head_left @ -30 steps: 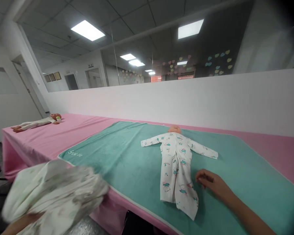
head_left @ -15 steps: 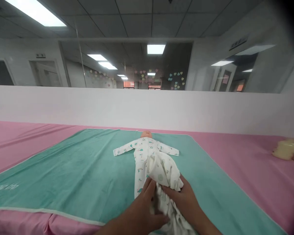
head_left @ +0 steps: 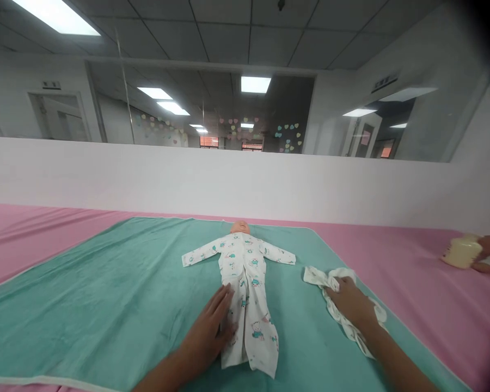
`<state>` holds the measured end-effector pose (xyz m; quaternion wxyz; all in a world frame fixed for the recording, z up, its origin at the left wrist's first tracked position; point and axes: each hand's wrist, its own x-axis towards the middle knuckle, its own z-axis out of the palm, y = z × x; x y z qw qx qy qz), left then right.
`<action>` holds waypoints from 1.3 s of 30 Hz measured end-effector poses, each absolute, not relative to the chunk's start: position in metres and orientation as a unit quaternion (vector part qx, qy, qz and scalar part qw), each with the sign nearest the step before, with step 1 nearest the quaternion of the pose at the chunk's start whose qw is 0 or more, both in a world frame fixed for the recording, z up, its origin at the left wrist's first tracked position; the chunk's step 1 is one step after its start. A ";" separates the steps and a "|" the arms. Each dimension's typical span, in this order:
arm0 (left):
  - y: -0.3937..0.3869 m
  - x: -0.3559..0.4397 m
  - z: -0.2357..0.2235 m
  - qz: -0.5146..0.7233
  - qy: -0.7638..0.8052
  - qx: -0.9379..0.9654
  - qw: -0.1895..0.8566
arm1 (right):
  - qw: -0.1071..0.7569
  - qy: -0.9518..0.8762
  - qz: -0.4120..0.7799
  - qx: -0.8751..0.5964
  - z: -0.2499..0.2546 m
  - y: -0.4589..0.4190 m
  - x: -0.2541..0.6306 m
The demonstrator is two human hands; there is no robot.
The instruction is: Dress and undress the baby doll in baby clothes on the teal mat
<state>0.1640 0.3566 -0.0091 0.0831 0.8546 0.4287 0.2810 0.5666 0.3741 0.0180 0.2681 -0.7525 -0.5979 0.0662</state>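
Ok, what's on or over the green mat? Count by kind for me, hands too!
Dolls: 1, the doll, only its head clearly showing
Outfits: 1, the printed outfit
Cloths: 1, the bunched white cloth
Hands: 2, the left hand and the right hand
Total: 5

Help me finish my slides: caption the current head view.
Doll in a printed outfit on a green blanket, left hand at its leg, right hand on crumpled white cloth.

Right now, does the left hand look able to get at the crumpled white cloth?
Probably yes: between the left hand and the white cloth lie only the outfit and green blanket, though the right hand covers part of the cloth.
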 end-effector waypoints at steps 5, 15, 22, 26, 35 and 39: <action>0.345 0.168 -0.001 0.213 0.354 0.910 0.017 | 0.268 -0.602 0.005 -0.753 -0.002 0.378 0.575; 0.345 0.172 0.012 0.189 0.237 0.952 0.042 | 0.066 -0.642 0.042 -0.762 0.021 0.390 0.581; 0.429 0.196 0.018 0.389 0.411 0.808 0.165 | 0.112 -0.746 0.036 -0.655 0.088 0.422 0.491; 0.509 0.225 0.039 0.471 0.495 0.701 0.203 | 0.298 -0.770 0.078 -0.558 0.079 0.488 0.399; 0.604 0.241 0.019 0.412 0.530 0.716 0.190 | 0.201 -0.713 0.050 -0.670 0.049 0.599 0.346; 0.603 0.242 0.017 0.397 0.527 0.737 0.148 | 0.185 -0.705 0.053 -0.683 0.044 0.607 0.348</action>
